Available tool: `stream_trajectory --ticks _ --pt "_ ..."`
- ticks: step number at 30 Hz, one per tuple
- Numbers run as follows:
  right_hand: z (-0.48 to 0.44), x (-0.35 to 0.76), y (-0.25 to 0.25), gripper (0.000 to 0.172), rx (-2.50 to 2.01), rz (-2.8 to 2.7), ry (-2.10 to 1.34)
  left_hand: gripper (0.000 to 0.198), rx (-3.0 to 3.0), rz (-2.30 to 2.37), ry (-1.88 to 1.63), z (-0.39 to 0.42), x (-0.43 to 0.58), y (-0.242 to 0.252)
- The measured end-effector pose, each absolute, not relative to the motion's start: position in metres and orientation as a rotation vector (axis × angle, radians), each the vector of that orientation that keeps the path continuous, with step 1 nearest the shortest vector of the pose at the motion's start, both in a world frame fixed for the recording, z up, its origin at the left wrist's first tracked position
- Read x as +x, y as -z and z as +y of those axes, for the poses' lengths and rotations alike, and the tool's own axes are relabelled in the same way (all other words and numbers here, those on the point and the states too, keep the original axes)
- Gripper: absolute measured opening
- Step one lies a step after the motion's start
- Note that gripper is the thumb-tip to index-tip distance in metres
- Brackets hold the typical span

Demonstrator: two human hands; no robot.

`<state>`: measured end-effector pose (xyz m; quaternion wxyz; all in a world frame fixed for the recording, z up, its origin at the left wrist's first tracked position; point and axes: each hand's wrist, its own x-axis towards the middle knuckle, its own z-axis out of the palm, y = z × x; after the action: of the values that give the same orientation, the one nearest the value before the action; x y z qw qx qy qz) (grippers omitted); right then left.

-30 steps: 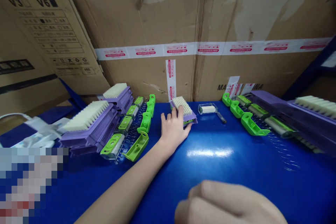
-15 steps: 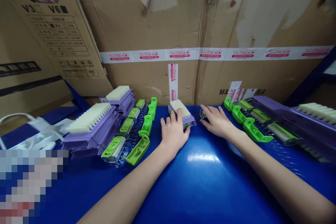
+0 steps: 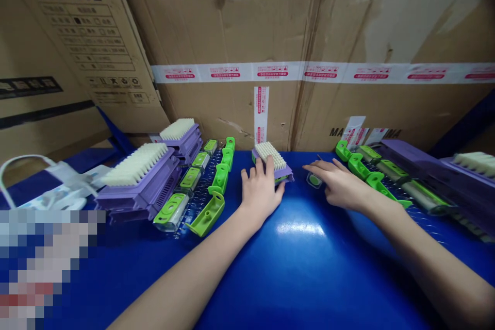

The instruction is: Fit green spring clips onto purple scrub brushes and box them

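Note:
My left hand (image 3: 260, 195) lies over the near end of a small purple brush (image 3: 275, 161) with cream bristles, fingers curled onto it, at the back of the blue table (image 3: 301, 268). Just to its right, my right hand (image 3: 342, 185) reaches in with its fingertips closed on a small clear part with a green end (image 3: 314, 180), tipped up off the table. A thin rod sticks up behind the fingers. The two hands are a short gap apart.
Stacks of larger purple brushes (image 3: 135, 170) stand at the left beside a row of green clips and clear parts (image 3: 216, 185). More green clips (image 3: 363, 170) and long purple pieces (image 3: 425, 165) lie at the right. Cardboard boxes (image 3: 240, 20) wall the back. A white bag (image 3: 58, 191) lies far left.
My right hand came up from the near edge, reached the small clear part beside the brush and tipped it up. My left hand stayed on the brush.

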<state>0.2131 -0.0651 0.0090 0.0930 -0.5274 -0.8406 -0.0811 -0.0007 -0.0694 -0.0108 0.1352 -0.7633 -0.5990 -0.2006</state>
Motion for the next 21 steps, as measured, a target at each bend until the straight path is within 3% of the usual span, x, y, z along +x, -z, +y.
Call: stream_trajectory --ticks 6,12,16,21 --pt "-0.058 0.211 -0.011 0.047 -1.536 -2.390 0.215 0.065 -2.210 -1.738 0.591 -0.069 -0.001 0.011" --pt "-0.067 0.179 -0.015 0.061 -1.331 -1.517 -0.659 0.066 -2.205 -1.745 0.580 -0.070 0.000 0.010" --pt "-0.071 0.168 -0.018 0.036 -1.171 -1.085 -1.150 0.066 -2.208 -1.745 0.582 -0.070 -0.001 0.010" --pt "-0.070 0.173 -0.021 0.025 -1.114 -1.063 -1.174 0.065 -2.214 -1.750 0.578 -0.070 0.000 0.011"
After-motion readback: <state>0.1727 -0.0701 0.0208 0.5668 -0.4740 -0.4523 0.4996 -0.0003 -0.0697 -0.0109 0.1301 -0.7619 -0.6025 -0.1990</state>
